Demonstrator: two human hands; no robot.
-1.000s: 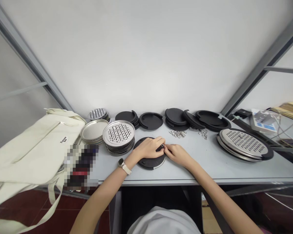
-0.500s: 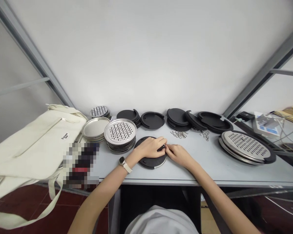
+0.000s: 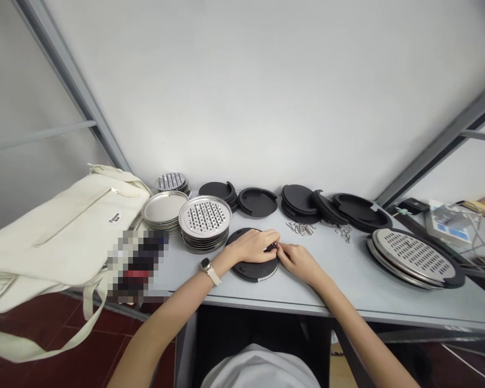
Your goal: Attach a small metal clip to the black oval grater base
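Observation:
A black round plate [image 3: 248, 271] lies on the table in front of me, with a silvery strip showing at its lower right edge. My left hand [image 3: 256, 246] presses down over its top, fingers bent toward the right rim. At that rim the thumb and forefinger of my right hand [image 3: 295, 260] are pinched together, close to the left fingertips. A tiny shiny bit shows there; what the right fingers hold is too small to make out. Beyond my right hand lie several small metal wire hooks [image 3: 301, 228] and a second heap of hooks [image 3: 343, 232].
Perforated metal grater discs [image 3: 205, 216] are stacked left of my hands, beside plain metal plates [image 3: 165, 207]. Black round holders [image 3: 257, 202] line the wall side. Larger grater discs [image 3: 414, 257] lie at right. A cream bag [image 3: 76, 226] covers the left end.
The camera view has shifted slightly, so the things on the table appear a little further right. Both hands keep nearly the same hold at the black plate's right rim.

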